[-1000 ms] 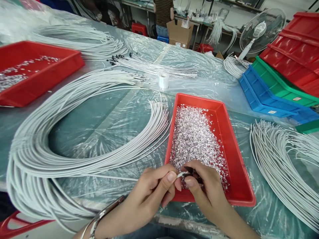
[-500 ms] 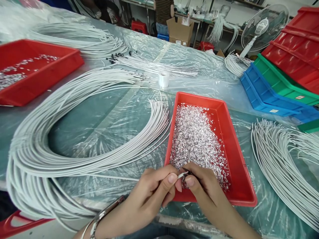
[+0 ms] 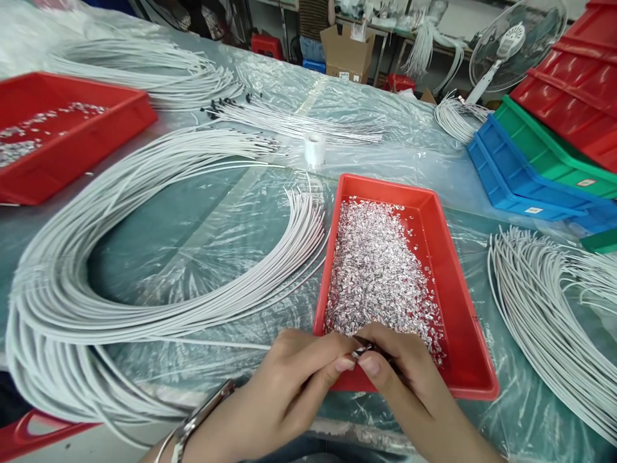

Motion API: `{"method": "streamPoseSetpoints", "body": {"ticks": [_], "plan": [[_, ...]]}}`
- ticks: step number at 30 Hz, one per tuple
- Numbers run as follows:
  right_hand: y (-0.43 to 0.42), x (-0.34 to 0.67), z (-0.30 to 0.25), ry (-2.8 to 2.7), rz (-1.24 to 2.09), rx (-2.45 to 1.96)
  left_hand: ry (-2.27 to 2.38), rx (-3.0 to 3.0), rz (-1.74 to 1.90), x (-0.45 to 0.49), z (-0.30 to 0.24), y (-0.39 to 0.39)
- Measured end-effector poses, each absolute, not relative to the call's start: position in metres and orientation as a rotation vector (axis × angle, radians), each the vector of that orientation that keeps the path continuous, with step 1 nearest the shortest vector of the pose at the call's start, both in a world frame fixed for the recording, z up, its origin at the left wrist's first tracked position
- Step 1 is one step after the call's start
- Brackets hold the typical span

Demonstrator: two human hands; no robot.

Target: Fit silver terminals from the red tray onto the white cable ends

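Pinching a white cable (image 3: pixel 231 344) between thumb and forefinger, the left hand (image 3: pixel 294 373) meets the right hand (image 3: pixel 409 366) over the near end of a red tray (image 3: pixel 457 321) of shiny bits (image 3: pixel 380 270). The cable trails leftward beside a coiled bundle (image 3: pixel 53 302). The right hand grips a dark tool (image 3: pixel 382 351), mostly hidden, between the hands.

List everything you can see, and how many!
Cable bundles: at least five, white, around the table.
Open trays: two, red, front and left.
Shiny bits: uncountable, silvery, both trays.
Roll: one, white, mid-table.
Crates: several, red, green, blue, right.
Fan: one, grey, far right.
Cardboard box: one, brown, behind.
Co-worker: at least one, striped top, behind.
Bracelet: at least one, silvery, left wrist.
Left hand: one, bare, on a cable.
Right hand: one, bare, on dark tool.
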State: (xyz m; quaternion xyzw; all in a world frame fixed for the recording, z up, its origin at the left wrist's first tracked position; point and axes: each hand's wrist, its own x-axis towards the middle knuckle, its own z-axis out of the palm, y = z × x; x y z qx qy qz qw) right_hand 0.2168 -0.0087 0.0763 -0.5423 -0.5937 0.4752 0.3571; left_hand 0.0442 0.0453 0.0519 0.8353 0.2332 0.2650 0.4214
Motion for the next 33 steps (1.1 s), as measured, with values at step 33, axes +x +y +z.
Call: {"method": "streamPoseSetpoints", "body": {"ticks": [33], "plan": [[-0.018, 0.249, 0.059, -1.856, 0.75, -1.394, 0.627, 1.595, 0.363, 0.049, 0.052, 0.049]]}}
